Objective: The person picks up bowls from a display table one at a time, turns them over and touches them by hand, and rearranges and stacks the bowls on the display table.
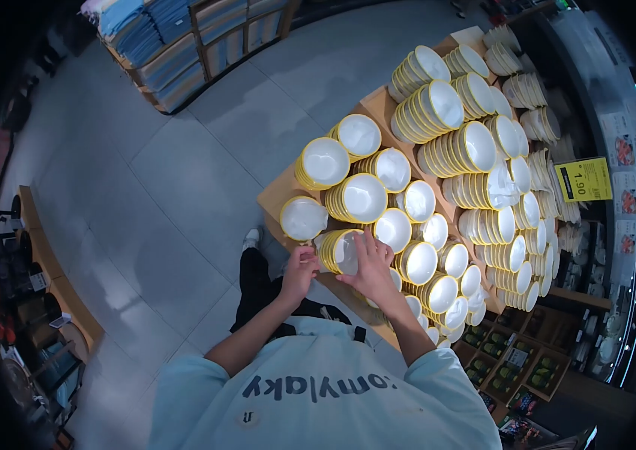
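Observation:
Between my two hands a tilted stack of white bowls with yellow rims [339, 251] sits at the near edge of the wooden display. My left hand [301, 274] closes on the stack's left end, fingertips against the bowls. My right hand [371, 266] grips the right side, with its fingers over the rim of the front bowl and the thumb below. A thin, clear wrapping seems to cover the bowl's mouth. Just behind it stands another bowl stack [303, 218] with crumpled clear film inside.
Many more bowl stacks [364, 198] crowd the stepped wooden display [277, 196]. A yellow price sign [583, 180] is at the right. Folded towels fill a shelf unit [199, 46] at the back. Another wooden display [55, 262] runs along the left, beyond grey floor tiles [175, 195].

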### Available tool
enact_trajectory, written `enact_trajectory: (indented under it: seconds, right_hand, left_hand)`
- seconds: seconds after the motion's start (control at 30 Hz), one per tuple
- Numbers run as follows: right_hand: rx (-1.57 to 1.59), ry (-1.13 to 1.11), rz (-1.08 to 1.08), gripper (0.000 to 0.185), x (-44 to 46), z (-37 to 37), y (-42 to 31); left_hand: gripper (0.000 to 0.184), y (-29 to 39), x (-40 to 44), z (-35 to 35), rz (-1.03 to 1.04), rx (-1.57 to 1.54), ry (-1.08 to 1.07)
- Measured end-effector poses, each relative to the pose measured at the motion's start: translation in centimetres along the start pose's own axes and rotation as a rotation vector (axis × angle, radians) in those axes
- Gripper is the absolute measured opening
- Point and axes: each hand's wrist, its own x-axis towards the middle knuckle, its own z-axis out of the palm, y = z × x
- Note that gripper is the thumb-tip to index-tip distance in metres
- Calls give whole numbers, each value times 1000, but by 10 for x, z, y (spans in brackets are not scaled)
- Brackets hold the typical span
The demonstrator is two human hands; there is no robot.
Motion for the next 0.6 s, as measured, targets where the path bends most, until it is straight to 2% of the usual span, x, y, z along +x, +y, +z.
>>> enact_trajectory:
  seconds: [0.13, 0.2, 0.23, 0.37, 0.43, 0.47, 0.53, 0.6]
  right_hand:
    - [0, 67, -23, 100, -9, -15, 0]
    - [147, 233, -82, 93, -23, -21, 15]
    - [212, 284, -5, 82, -32, -16, 32]
    - [33, 493, 210, 88, -65, -26, 90]
    - [-43, 382, 355, 100, -71, -40, 103]
    - [-37, 393, 366, 100, -72, -43, 106]
    - [-39, 152, 400, 110, -73, -48, 113]
    - [-45, 132, 395, 114, -71, -46, 118]
  left_hand:
    - [33, 9, -6, -2, 12, -6, 10]
    - [34, 9, -4, -5, 13, 16, -2]
    - [34, 14, -7, -5, 4, 5, 16]
    - [32, 19, -10, -2, 10, 4, 31]
    - [31, 20, -12, 3, 20, 7, 26]
    - [30, 18, -12, 6, 25, 6, 4]
    - [30, 14, -13, 11, 34, 18, -28]
    - [30, 13, -14, 15, 46, 31, -53]
